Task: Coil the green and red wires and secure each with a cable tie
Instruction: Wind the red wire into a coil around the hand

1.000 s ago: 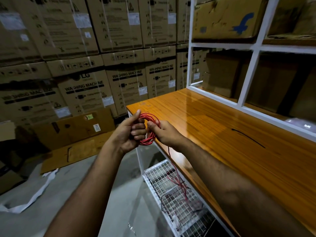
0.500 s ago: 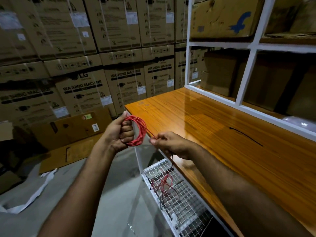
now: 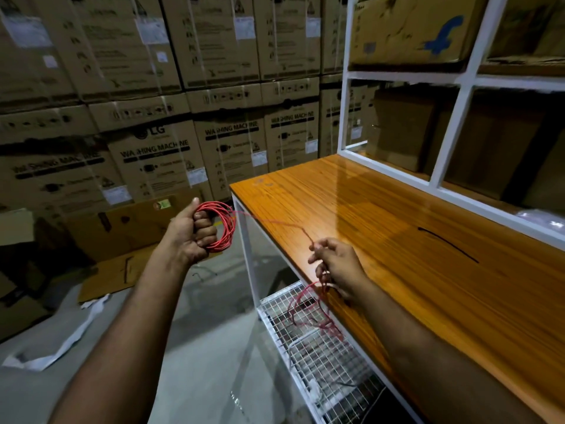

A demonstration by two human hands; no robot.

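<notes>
Red wire point(image 3: 224, 228) sits coiled at centre left, gripped in the left hand point(image 3: 192, 237); the right hand point(image 3: 339, 267) pinches its loose tail beside the tabletop point(image 3: 397, 240). Slack below (over a wire rack point(image 3: 321, 347)) could snag and tangle.

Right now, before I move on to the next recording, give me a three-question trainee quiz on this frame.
1. True or false: the left hand grips a coil of red wire.
2. Where does the slack red wire hang below the right hand? A) on the wooden tabletop B) over the wire mesh shelf C) on the flattened cardboard
3. Fill in: the black strip on the tabletop lies ____ of the right hand.

Key: 1 true; 2 B; 3 right.
</notes>
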